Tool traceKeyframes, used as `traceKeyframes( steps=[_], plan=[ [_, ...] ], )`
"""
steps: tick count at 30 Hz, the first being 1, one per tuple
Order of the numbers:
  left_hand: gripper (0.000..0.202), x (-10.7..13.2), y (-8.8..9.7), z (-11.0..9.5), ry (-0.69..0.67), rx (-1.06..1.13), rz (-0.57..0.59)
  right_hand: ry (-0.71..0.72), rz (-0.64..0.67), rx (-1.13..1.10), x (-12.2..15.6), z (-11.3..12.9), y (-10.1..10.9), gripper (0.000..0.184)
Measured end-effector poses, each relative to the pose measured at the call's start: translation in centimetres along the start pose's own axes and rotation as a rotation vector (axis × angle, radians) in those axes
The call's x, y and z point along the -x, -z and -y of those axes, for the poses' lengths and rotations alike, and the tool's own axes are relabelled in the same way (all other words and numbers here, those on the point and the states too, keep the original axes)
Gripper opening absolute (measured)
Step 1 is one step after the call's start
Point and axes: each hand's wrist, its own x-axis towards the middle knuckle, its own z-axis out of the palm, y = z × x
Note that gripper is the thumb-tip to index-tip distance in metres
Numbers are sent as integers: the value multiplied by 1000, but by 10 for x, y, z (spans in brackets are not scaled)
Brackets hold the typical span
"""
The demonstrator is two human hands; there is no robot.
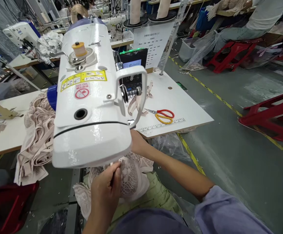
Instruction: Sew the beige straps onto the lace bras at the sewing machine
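A white sewing machine [92, 139] fills the middle of the view, its head hiding the needle area. Below its front edge my left hand [106, 187] is closed, thumb and finger pinching the edge of a pale pink lace bra [130, 178]. The bra hangs over my lap, one sheer cup facing up. My right hand [138, 143] reaches in under the right side of the machine head; its fingers are hidden behind it. Scissors [162, 115] with red and yellow handles lie on the white table [187, 107], right of the machine, close to a printed ruler strip.
Pale pink bras [38, 130] are heaped over the table's left side. Behind the machine stand a control screen [134, 66], a paper size sheet [152, 42] and thread cones [135, 11]. Red stools [273, 113] are on the floor at right. A seated person's leg [239, 34] shows at back right.
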Motion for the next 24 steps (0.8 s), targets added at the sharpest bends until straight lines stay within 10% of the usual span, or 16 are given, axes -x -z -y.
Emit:
traceKeyframes(
  steps=[17,24],
  plan=[
    [35,10,-4,9,-22,-22,-17,127,-62,-29,2,-9,0,18],
    [36,10,-19,6,-291,-339,-312,123,-75,-39,6,-12,-2,13]
  ],
)
